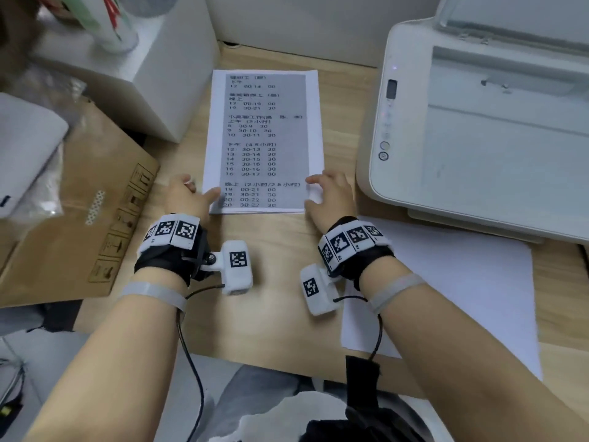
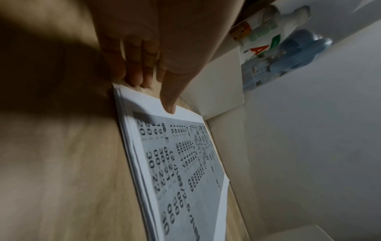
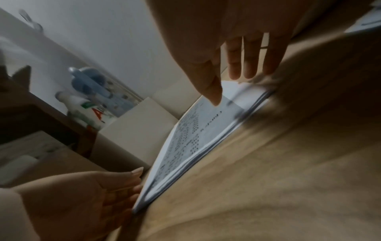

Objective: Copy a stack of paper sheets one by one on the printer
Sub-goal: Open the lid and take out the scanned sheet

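Stack: a thin stack of white paper sheets (image 1: 264, 141) printed with a grey block of black numbers and characters, lying flat on the light wooden desk (image 1: 274, 282), lengthwise away from the person, between a white box (image 1: 178, 78) on the left and the white flatbed printer (image 1: 478, 129) on the right.
Look: several edges show at the near end in both wrist views, slightly fanned and not squared; only the top sheet's face can be read.
Left grip: the left hand (image 1: 188, 196) sits at the stack's near left corner, thumb laid on the top sheet, fingers (image 2: 136, 71) extended down beside the edge; relaxed, closed on nothing.
Right grip: the right hand (image 1: 328, 196) is at the near right corner, thumb tip over the margin, fingers (image 3: 247, 58) straight and spread beside the edge; not clasping anything.
Handling: light, limp and slippery sheet against sheet, I judge; one sheet will sag if lifted by one corner, and neighbours may cling.
Where to take hold: probably the near edge or a near corner, thumb sliding the top sheet free, the other hand steadying the rest.
Printer: lid raised, glass bare, near the stack.
Other paper: blank white sheets (image 1: 462, 288) lie under the right forearm.
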Demonstrator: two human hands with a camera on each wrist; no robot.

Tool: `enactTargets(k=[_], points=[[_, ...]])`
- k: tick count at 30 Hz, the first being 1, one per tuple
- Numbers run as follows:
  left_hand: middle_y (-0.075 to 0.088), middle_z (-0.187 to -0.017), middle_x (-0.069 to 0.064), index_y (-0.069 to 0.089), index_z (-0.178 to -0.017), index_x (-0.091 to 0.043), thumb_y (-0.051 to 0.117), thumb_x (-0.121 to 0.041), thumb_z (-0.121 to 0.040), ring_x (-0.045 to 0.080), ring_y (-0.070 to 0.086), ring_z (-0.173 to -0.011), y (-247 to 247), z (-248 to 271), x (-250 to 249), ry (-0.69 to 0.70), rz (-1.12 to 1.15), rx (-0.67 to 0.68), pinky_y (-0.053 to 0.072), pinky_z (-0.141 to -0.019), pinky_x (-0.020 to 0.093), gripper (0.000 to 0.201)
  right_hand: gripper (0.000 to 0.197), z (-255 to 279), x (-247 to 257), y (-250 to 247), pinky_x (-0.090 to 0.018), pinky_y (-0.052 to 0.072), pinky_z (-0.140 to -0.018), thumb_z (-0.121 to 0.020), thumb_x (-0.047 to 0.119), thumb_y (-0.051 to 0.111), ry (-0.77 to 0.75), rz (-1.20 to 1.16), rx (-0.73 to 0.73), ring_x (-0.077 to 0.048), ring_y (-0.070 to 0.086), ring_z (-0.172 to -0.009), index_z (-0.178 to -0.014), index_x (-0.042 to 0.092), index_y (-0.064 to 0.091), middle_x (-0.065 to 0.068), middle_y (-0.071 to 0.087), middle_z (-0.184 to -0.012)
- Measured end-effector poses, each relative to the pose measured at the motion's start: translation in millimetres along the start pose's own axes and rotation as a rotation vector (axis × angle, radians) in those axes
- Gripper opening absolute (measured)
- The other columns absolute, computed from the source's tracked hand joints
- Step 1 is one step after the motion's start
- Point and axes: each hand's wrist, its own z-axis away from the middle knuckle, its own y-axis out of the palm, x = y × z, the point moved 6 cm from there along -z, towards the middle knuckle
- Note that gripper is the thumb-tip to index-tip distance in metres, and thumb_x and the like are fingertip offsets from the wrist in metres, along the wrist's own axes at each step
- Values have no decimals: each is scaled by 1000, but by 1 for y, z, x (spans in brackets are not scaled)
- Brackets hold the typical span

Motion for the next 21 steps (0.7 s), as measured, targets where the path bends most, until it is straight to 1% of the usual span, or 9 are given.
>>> enactTargets(k=[2, 4, 7, 10, 11, 14, 17, 19, 21], points=[[55, -105, 5, 48, -131, -6, 71, -21, -83, 24, 56, -103, 5, -7, 0, -4, -14, 50, 43, -93, 31, 56, 42, -7, -2, 5, -23, 24, -105, -88, 12, 56, 21, 113, 53, -19, 28, -132, -129, 18, 54, 0, 31, -145], [58, -95, 0, 56, -123, -8, 72, -17, -82, 20, 57, -90, 8, -11, 1, 5, 4, 83, 46, -84, 29, 45, 41, -10, -3, 6, -25, 25, -107, -89, 15, 55, 14, 191, 65, -19, 27, -133, -130, 18, 56, 0, 31, -145], [53, -77, -8, 59, -113, -8, 74, -11, -80, 17, 56, -84, 7, -15, 1, 29, 34, 76, 50, -80, 30, 37, 42, -10, -3, 6, -29, 25, -109, -90, 17, 53, -8, 263, 84, -19, 28, -133, -131, 18, 55, 0, 30, -144], [48, -73, -8, 55, -107, -12, 76, -10, -78, 17, 53, -81, 3, -14, -2, 55, 16, 54, 47, -72, 25, 36, 42, -9, -2, 7, -30, 26, -110, -90, 17, 52, -11, 292, 85, -20, 27, -133, -132, 19, 55, 0, 29, -145], [49, -72, -8, 55, -106, -13, 77, -11, -77, 18, 54, -80, 3, -14, -2, 56, 16, 51, 47, -72, 26, 36, 42, -8, -2, 7, -30, 26, -110, -90, 17, 51, -8, 295, 79, -20, 27, -133, -132, 20, 55, 0, 29, -145], [54, -70, -8, 57, -100, -15, 79, -17, -76, 18, 57, -79, -2, -11, -2, 47, 2, 29, 50, -82, 33, 33, 43, -7, -1, 9, -29, 27, -109, -90, 16, 50, -11, 326, 77, -20, 27, -132, -132, 21, 54, 0, 28, -146], [57, -68, -10, 60, -91, -17, 80, -19, -74, 17, 59, -73, -6, -9, -3, 30, -7, 10, 53, -83, 35, 26, 43, -5, 1, 9, -31, 27, -109, -89, 18, 51, -21, 358, 88, -22, 28, -131, -132, 22, 53, -1, 28, -146], [58, -67, -8, 65, -90, -13, 81, -17, -74, 15, 58, -62, -8, -6, -6, 20, 16, 8, 57, -75, 34, 23, 43, -5, 2, 9, -31, 28, -108, -89, 19, 51, -26, 382, 91, -23, 28, -131, -133, 22, 53, -2, 27, -147], [60, -70, -4, 68, -90, -9, 80, -17, -74, 13, 57, -59, -11, -3, -10, 17, 26, -1, 56, -58, 25, 22, 43, -5, 2, 9, -31, 28, -107, -89, 19, 51, -24, 393, 89, -23, 28, -132, -132, 22, 53, -2, 27, -147]])
